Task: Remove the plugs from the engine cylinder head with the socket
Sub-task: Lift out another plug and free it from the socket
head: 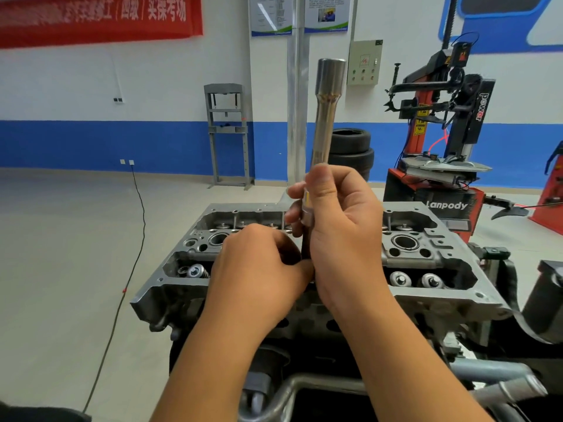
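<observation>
At centre frame, the right hand grips the upright socket; the left hand pinches its lower end (contents hidden), so anything freed could drop into the cylinder head

The red tyre changer reads "Lanpody" on its base, "power" on its arm.

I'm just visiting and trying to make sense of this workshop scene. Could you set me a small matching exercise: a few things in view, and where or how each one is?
Things:
1. socket
2. cylinder head
3. stacked tyres
4. red banner

Places or states:
A. on the floor by the blue wall band
B. held upright in the right hand
C. high on the wall, top left
D. below both hands, valve springs showing

Pairs: 1-B, 2-D, 3-A, 4-C
</observation>
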Demonstrator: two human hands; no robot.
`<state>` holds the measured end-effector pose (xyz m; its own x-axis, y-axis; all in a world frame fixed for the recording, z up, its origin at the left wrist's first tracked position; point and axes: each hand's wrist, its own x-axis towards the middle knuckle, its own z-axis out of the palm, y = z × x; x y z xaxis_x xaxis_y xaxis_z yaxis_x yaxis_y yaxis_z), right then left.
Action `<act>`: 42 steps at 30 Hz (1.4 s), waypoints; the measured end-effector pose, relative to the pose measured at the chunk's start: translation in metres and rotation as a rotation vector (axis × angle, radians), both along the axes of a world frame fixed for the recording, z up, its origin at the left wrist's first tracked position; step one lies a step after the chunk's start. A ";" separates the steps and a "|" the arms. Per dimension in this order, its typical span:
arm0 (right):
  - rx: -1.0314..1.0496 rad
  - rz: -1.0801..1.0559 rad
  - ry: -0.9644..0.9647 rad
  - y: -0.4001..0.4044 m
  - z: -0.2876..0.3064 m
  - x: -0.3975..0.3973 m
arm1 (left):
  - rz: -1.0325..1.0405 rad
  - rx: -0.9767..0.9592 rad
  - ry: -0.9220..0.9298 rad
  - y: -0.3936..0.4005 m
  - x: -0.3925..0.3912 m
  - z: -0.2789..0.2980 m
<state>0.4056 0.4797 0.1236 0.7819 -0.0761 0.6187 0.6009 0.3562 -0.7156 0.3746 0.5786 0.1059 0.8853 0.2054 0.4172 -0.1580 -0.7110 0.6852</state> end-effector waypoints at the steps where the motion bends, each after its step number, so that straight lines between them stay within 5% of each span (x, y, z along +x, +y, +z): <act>1: -0.004 0.006 0.022 0.000 0.000 0.000 | -0.001 0.008 0.001 -0.001 -0.001 0.000; 13: -0.060 0.008 0.022 -0.001 0.003 -0.002 | -0.123 -0.056 0.031 0.006 -0.005 0.001; 22: -0.020 0.041 0.072 0.002 0.004 0.001 | -0.293 -0.235 -0.213 0.004 -0.005 -0.003; 28: 0.017 0.083 0.091 0.000 0.003 0.001 | -0.217 -0.293 -0.373 -0.003 -0.001 -0.001; 42: -0.006 0.063 0.108 0.001 0.005 -0.001 | -0.496 -0.378 -0.264 0.003 0.013 0.009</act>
